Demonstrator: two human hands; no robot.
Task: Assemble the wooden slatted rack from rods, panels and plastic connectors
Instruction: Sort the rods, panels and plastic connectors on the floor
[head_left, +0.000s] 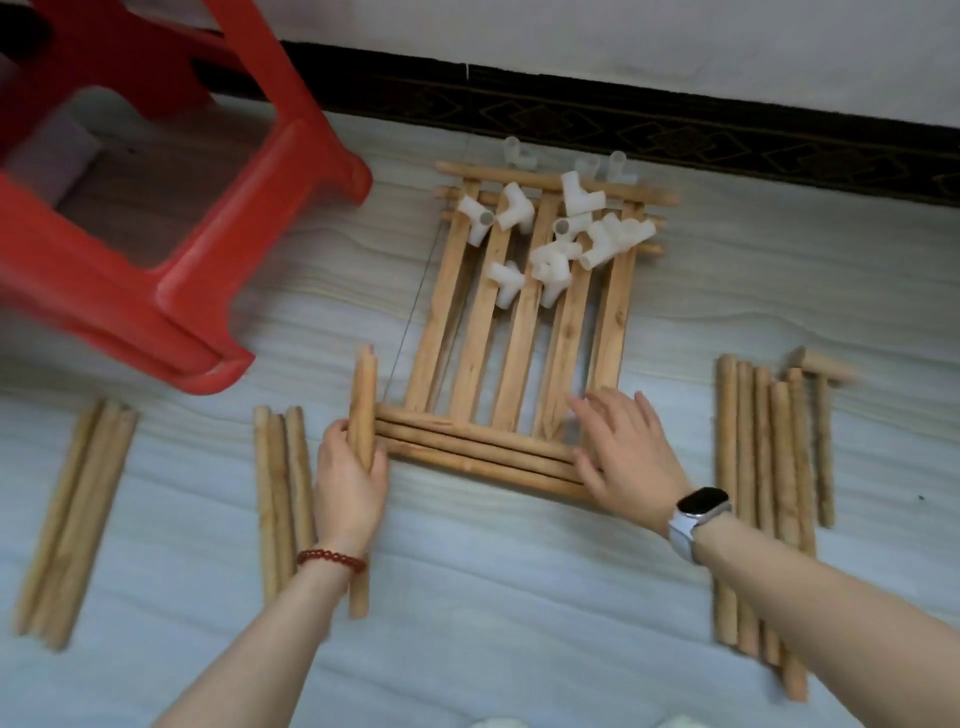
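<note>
A stack of wooden slatted panels (519, 332) lies flat on the floor in the middle. Several white plastic connectors (556, 239) are heaped on its far half. My left hand (349, 473) is shut on a wooden rod (362, 410), held upright-lengthwise beside the panels' near left corner. My right hand (621, 447) rests with fingers spread on the panels' near right corner, over the end rods (478, 452). Loose rods lie in bundles: far left (72, 519), beside my left wrist (280, 488), and on the right (763, 499).
A red plastic stool (156, 218) stands at the upper left, its leg close to the panels. A dark patterned skirting (623, 124) runs along the wall behind. A short thick dowel (823, 364) lies at the far end of the right bundle.
</note>
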